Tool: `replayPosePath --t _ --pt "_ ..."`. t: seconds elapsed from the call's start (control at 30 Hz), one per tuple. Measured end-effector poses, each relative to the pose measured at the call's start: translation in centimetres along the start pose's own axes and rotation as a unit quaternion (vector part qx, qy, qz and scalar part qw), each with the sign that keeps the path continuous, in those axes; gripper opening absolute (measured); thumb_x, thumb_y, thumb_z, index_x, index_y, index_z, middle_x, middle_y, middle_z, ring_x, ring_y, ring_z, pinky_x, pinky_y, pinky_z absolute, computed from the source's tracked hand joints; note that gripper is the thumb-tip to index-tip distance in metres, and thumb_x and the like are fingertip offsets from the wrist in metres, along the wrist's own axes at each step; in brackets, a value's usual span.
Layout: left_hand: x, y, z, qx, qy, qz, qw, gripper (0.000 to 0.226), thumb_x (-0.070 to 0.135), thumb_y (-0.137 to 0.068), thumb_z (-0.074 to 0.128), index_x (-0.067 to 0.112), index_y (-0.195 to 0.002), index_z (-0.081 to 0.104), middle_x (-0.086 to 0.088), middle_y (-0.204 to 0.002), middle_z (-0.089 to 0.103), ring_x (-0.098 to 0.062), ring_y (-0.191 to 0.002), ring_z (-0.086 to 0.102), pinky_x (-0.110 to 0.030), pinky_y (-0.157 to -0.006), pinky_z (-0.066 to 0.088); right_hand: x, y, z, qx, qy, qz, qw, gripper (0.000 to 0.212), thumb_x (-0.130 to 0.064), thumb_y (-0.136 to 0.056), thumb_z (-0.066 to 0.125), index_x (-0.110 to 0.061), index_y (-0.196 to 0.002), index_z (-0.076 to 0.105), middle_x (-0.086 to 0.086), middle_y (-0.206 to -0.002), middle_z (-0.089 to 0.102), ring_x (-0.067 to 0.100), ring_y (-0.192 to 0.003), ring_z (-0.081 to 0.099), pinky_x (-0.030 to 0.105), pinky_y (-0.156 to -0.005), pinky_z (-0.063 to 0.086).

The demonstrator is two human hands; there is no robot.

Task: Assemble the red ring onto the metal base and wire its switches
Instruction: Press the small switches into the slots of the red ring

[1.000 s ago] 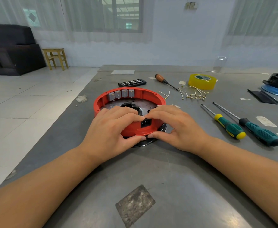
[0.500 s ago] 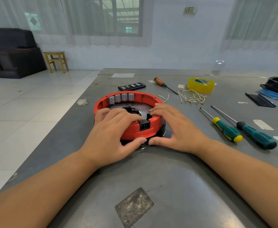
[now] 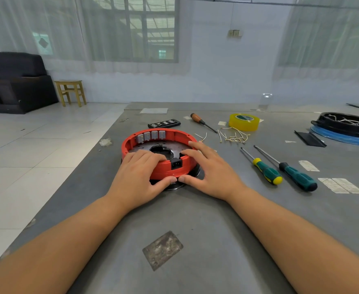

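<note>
Both hands are gripping the red ring sitting on the metal base. The left hand and right hand are curling fingers over its near rim, thumbs pressing below.

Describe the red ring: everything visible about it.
The red ring is a low, round band, seemingly plastic, lying flat over a perforated metal base on the grey table. Four grey switches line its far inner wall; a black socket sits in its near wall. The left hand and right hand grip its near rim, thumbs low in front.
</note>
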State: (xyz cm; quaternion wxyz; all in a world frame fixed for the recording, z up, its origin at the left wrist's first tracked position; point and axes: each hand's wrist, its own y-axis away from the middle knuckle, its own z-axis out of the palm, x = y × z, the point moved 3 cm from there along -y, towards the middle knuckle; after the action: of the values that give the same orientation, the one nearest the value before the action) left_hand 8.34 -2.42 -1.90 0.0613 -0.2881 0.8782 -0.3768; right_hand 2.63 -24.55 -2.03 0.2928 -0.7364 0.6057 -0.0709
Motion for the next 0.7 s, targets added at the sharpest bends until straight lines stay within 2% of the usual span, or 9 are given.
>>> replayPosePath --t 0.13,0.27,0.33,0.4,0.5,0.6,0.7 --pt "0.0 0.2 0.0 -0.010 -0.005 0.003 1.000 0.055 0.066 -0.088 0.059 0.020 -0.117 0.068 0.007 -0.108 0.069 -0.021 -0.109 0.062 -0.040 -0.099 0.040 0.0 0.2 -0.2 -0.022 -0.041 0.014 0.999 0.063 -0.073 -0.091 0.048 -0.044 -0.146 0.042 -0.014 -0.163 0.026 0.010 -0.149 0.027 0.037 -0.120 0.032" --pt "-0.2 0.0 0.1 -0.010 0.015 0.011 1.000 0.051 0.063 -0.088 0.060 0.021 -0.115 0.068 0.009 -0.106 0.067 -0.016 -0.110 0.058 -0.034 -0.099 0.036 0.3 0.1 0.3 -0.013 -0.106 0.045 0.993 0.057 -0.065 -0.100 0.039 -0.040 -0.151 0.037 -0.017 -0.163 0.023 0.002 -0.149 0.025 0.030 -0.120 0.029" --pt "-0.4 0.0 0.0 -0.006 0.033 0.017 0.999 0.048 0.062 -0.087 0.060 0.023 -0.113 0.067 0.014 -0.103 0.063 -0.012 -0.108 0.054 -0.031 -0.097 0.034 0.8 -0.2 0.4 0.003 -0.172 0.090 0.981 0.061 -0.062 -0.101 0.040 -0.034 -0.155 0.033 -0.014 -0.163 0.023 0.003 -0.148 0.029 0.034 -0.120 0.033" --pt "-0.4 0.1 -0.2 -0.003 0.045 0.023 0.999 0.045 0.061 -0.086 0.061 0.023 -0.110 0.066 0.020 -0.101 0.055 -0.009 -0.105 0.051 -0.031 -0.095 0.033 1.4 -0.4 0.5 0.007 -0.218 0.134 0.967 0.064 -0.063 -0.099 0.042 -0.033 -0.155 0.033 -0.011 -0.159 0.032 0.006 -0.144 0.039 0.040 -0.118 0.039" --pt "-0.3 0.1 -0.3 -0.003 0.043 0.025 0.999 0.044 0.061 -0.085 0.063 0.023 -0.107 0.068 0.019 -0.098 0.058 -0.007 -0.101 0.051 -0.034 -0.094 0.036 1.8 -0.5 0.9 -0.003 -0.254 0.153 0.955 0.070 -0.072 -0.093 0.048 -0.039 -0.153 0.034 -0.014 -0.152 0.045 -0.001 -0.136 0.046 0.037 -0.115 0.043" --pt "-0.1 -0.1 -0.5 -0.002 0.048 0.026 0.999 0.042 0.058 -0.082 0.065 0.023 -0.104 0.069 0.016 -0.097 0.062 -0.008 -0.101 0.051 -0.034 -0.093 0.037 2.0 -0.3 0.9 -0.004 -0.236 0.152 0.960 0.065 -0.078 -0.089 0.049 -0.053 -0.147 0.036 -0.027 -0.145 0.043 -0.007 -0.135 0.044 0.030 -0.111 0.045" --pt "-0.3 -0.1 -0.7 -0.007 0.066 0.027 0.997 0.038 0.056 -0.079 0.067 0.025 -0.102 0.066 0.022 -0.104 0.050 -0.009 -0.108 0.046 -0.029 -0.098 0.032 1.8 -0.1 0.4 0.008 -0.221 0.145 0.964 0.057 -0.080 -0.086 0.051 -0.059 -0.138 0.042 -0.039 -0.134 0.039 -0.012 -0.128 0.046 0.017 -0.100 0.048"
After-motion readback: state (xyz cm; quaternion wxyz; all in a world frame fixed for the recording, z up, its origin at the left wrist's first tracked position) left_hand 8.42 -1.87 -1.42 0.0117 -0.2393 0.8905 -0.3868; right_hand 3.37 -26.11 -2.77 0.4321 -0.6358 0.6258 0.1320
